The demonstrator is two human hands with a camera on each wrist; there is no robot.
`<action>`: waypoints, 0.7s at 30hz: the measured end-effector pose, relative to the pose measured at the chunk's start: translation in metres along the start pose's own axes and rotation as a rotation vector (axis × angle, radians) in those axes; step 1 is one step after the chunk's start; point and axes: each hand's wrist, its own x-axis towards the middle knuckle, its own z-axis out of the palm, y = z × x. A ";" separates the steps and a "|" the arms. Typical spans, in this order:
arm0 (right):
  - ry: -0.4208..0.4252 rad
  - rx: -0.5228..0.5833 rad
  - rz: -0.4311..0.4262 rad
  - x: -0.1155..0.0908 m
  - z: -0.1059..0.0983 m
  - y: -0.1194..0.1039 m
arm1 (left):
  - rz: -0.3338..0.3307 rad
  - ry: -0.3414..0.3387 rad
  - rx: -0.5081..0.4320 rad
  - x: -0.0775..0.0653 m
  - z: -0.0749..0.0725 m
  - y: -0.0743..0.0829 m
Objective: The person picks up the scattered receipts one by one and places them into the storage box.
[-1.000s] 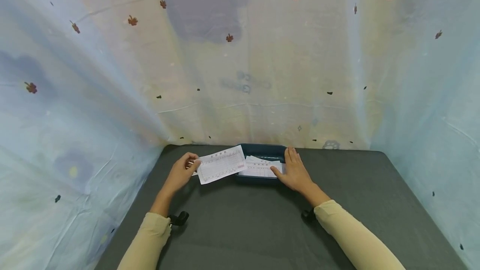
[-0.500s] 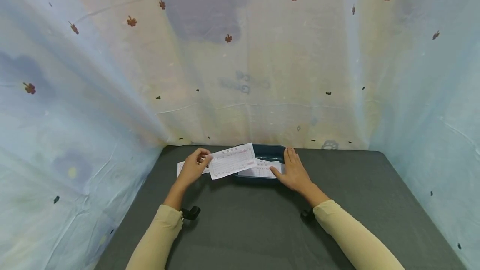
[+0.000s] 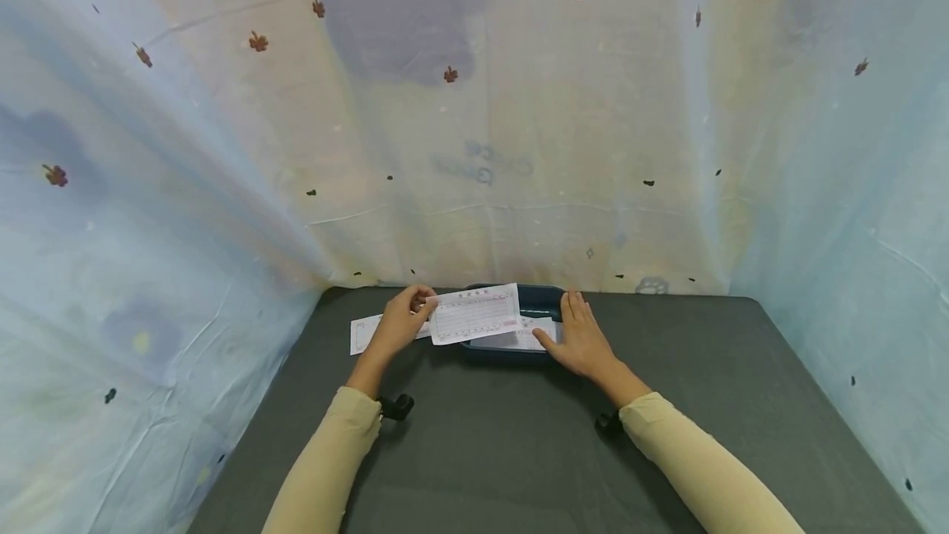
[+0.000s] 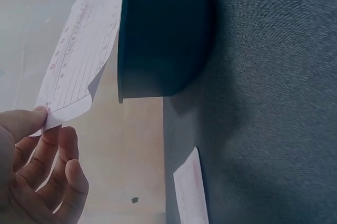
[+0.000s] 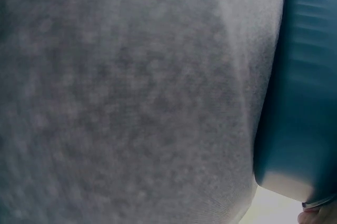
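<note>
Between thumb and fingers, my left hand (image 3: 401,321) pinches the left edge of a printed paper form (image 3: 476,316). This form hangs over the left part of a dark blue plastic bin (image 3: 543,300); in the left wrist view the sheet (image 4: 81,50) bends at its lower corner, beside the bin's wall (image 4: 163,40). Several similar paper forms (image 3: 537,326) lie inside the bin, partly covered by the held one. My right hand (image 3: 582,343) rests on the bin's right end, fingers straight along the rim and thumb reaching over the papers. The right wrist view shows mostly the bin's outer side (image 5: 303,92).
Another printed slip (image 3: 363,336) lies on the dark grey tabletop (image 3: 504,443) left of the bin, partly behind my left hand. A pale patterned curtain (image 3: 519,221) hangs directly behind the table's back edge and along both sides.
My left hand has moved right with the paper form, bringing it farther over the bin. The slip on the table has come into fuller view. My right hand stays in place.
</note>
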 end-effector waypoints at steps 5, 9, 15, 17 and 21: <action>-0.002 0.010 -0.002 -0.001 -0.001 0.001 | 0.004 -0.006 0.041 0.007 0.006 0.006; -0.009 0.011 -0.003 -0.001 -0.002 0.000 | 0.017 -0.008 0.066 0.011 0.013 0.009; -0.011 0.012 0.004 0.000 -0.003 0.000 | 0.037 -0.025 0.080 0.018 0.027 0.011; -0.019 0.010 0.008 0.000 -0.003 0.001 | 0.040 -0.030 0.083 0.019 0.031 0.011; -0.035 0.011 0.014 -0.001 -0.002 0.001 | 0.043 -0.028 0.087 0.021 0.039 0.012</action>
